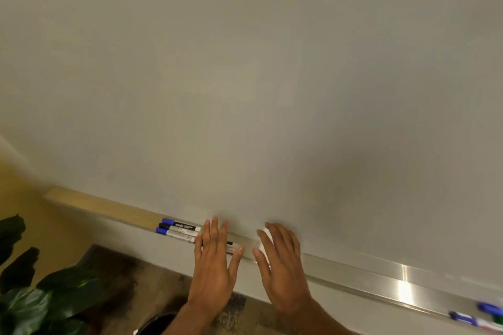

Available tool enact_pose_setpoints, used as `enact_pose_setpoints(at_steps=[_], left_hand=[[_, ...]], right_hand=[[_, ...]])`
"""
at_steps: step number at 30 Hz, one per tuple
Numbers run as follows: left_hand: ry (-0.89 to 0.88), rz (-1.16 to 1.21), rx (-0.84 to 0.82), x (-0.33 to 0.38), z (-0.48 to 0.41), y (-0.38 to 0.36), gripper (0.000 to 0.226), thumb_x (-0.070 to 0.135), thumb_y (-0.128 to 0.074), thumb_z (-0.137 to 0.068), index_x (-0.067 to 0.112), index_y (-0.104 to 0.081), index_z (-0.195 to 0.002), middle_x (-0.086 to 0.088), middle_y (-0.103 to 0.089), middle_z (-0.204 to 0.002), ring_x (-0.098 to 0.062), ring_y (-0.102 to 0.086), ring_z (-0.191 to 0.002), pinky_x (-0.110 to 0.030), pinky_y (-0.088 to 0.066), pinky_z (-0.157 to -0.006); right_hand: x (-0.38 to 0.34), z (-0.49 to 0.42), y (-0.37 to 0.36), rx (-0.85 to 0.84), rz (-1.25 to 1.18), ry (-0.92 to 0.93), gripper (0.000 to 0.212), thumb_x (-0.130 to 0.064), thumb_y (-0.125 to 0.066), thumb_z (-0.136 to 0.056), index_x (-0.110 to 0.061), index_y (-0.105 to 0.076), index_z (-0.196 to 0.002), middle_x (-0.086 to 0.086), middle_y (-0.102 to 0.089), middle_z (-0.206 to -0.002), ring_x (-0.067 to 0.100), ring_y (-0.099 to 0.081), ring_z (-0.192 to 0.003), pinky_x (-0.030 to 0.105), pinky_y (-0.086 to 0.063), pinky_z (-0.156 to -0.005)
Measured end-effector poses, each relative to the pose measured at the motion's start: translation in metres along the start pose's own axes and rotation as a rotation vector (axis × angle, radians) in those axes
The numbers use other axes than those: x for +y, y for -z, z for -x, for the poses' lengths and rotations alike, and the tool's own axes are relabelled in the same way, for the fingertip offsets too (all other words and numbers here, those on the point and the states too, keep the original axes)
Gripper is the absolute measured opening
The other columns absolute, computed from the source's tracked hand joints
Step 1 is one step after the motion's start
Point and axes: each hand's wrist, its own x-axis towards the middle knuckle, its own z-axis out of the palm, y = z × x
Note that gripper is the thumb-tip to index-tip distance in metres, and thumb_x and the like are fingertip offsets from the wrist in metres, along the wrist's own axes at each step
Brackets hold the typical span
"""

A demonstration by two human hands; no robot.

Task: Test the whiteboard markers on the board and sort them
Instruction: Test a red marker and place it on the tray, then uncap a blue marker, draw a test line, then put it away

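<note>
The left hand (pixel 215 264) lies flat with fingers straight and slightly spread, holding nothing, its fingertips reaching across the tray (pixel 381 279) that runs along the foot of the whiteboard (pixel 245 76). The right hand (pixel 283 266) is just beside it over the same tray, fingers also straight and gripping nothing I can make out. A small white thing (pixel 265 236) shows by its forefinger (eraser or marker barrel, I cannot tell).

Under the left fingers a single black marker (pixel 231 244) lies in the tray, partly hidden. Further along the tray, past the left hand and near where the metal gives way to wood, three capped markers (pixel 178 228) lie side by side: blue, black, blue. At the tray's opposite far end, well apart, sits another cluster of markers (pixel 479 318), blue and green, blurred at the frame edge.

The board above the tray shows no strokes. My reading is that the two separate clusters look like sorted piles, so the sorting seems well along. The lone marker under the left hand appears to be the one left to place. Whether each was tested cannot be judged from a bare board.
</note>
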Motion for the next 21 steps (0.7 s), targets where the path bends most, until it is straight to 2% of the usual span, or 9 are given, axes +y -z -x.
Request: enact_pose_setpoints(at_steps=[3,8,11,17,21], left_hand=[[-0.013,0.005,0.051,0.040,0.012,0.004,0.077,0.072,-0.006,-0.100,0.027,-0.001,-0.162,0.004,0.011,-0.170,-0.012,0.016,-0.156,-0.045,-0.001,-0.128],[-0.063,0.022,0.164,0.105,0.033,0.012,0.070,0.064,-0.016,-0.105,0.026,-0.005,-0.163,-0.001,0.000,-0.172,-0.020,0.003,-0.158,-0.041,0.001,-0.127],[-0.081,0.015,0.201,0.136,0.041,0.019,0.069,0.061,-0.018,-0.106,0.023,-0.011,-0.163,-0.003,-0.003,-0.172,-0.022,-0.001,-0.158,-0.045,-0.005,-0.124],[-0.157,0.029,0.224,0.174,0.043,0.033,0.069,0.058,-0.021,-0.106,0.022,-0.012,-0.163,0.000,0.002,-0.172,-0.022,0.001,-0.158,-0.044,-0.002,-0.125],[-0.222,0.043,0.211,0.193,0.043,0.033,0.068,0.055,-0.024,-0.106,0.021,-0.012,-0.163,0.000,0.003,-0.172,-0.022,0.001,-0.158,-0.043,-0.002,-0.125]], right_hand=[[0.009,0.013,0.043,0.022,0.010,0.001,0.042,-0.046,-0.031,-0.105,-0.028,-0.050,-0.138,-0.004,-0.043,-0.149,0.017,-0.034,-0.141,0.043,-0.025,-0.114],[0.027,0.037,0.105,0.060,0.029,0.014,0.041,-0.044,-0.034,-0.105,-0.027,-0.048,-0.140,-0.002,-0.040,-0.151,0.017,-0.030,-0.143,0.044,-0.024,-0.115],[0.038,0.047,0.134,0.092,0.053,0.013,0.041,-0.043,-0.037,-0.104,-0.026,-0.048,-0.141,-0.002,-0.038,-0.153,0.017,-0.026,-0.145,0.043,-0.020,-0.117],[0.049,0.060,0.173,0.166,0.074,-0.026,0.045,-0.046,-0.035,-0.104,-0.026,-0.043,-0.145,-0.003,-0.032,-0.156,0.016,-0.019,-0.148,0.041,-0.014,-0.119],[0.053,0.071,0.191,0.219,0.114,-0.087,0.048,-0.048,-0.034,-0.104,-0.026,-0.042,-0.145,-0.001,-0.033,-0.156,0.017,-0.020,-0.148,0.043,-0.016,-0.119]])
